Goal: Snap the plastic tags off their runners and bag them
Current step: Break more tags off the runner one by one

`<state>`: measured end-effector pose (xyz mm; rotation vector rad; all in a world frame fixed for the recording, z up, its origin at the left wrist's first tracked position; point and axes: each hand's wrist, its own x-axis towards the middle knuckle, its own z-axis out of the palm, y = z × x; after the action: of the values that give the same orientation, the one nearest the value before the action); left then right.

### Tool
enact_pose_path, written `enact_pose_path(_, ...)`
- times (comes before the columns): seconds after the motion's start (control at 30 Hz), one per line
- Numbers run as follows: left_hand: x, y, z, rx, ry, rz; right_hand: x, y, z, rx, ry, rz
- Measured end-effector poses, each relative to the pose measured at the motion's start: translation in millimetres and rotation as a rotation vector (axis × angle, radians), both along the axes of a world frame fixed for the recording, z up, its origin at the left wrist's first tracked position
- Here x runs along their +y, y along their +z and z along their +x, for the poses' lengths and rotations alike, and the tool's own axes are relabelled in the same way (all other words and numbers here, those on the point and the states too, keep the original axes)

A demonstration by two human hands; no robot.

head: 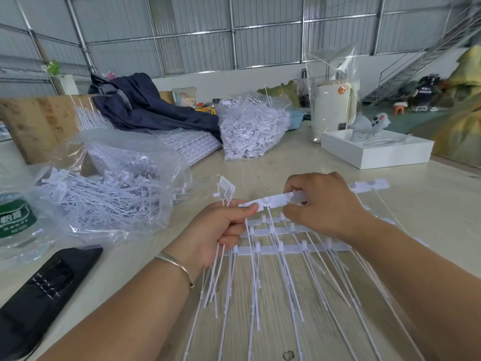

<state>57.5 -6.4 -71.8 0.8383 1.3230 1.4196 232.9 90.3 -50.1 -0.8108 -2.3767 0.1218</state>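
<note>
Pale wood-grain table (299,162) inside a corrugated-metal shed; metal staircase (406,66) far right.

Left hand (221,230): fist closed round a bunch of loose tags (226,190), thumb pinching one end of a white runner (276,199).
Right hand (325,204): fingers curled over the runner's other end, above the table.
More runners (291,247) flat beneath both hands, stems trailing toward the near edge.
Clear bag (114,194) of tags, left.
Heaped bag of tags (252,128), beyond.

Water bottle (18,222) and black pouch (39,290) cut off at left. Distant figures blurred.
</note>
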Motion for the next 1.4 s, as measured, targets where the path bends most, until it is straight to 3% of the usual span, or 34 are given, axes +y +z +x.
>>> enact_pose_path(0.13,1.3,-2.2,-0.9,-0.035,0.016,-0.021,-2.6,2.7,-2.4,-0.094,-0.18,0.257)
enact_pose_path(0.27,0.9,0.1,-6.5,-0.108,0.057,-0.014,-5.0,5.7,-1.2,0.023,-0.176,0.342)
enact_pose_path(0.57,-3.3,5.4,-8.5,-0.26,-0.037,0.072,-4.1,-7.5,-8.2,0.111,0.009,-0.156)
enact_pose_path(0.8,-8.5,8.3,-6.0,-0.216,-0.142,0.115,-4.5,-6.1,-8.0,0.397,0.309,-0.602)
enact_pose_path(1.17,-13.0,9.8,0.0,-0.3,-0.318,0.071,-10.0,-1.2,-3.8,0.414,0.46,-0.759)
enact_pose_path(1.4,-13.9,12.3,10.2,-0.2,-0.451,0.05,-15.7,-2.1,-7.0,0.321,0.54,-0.782)
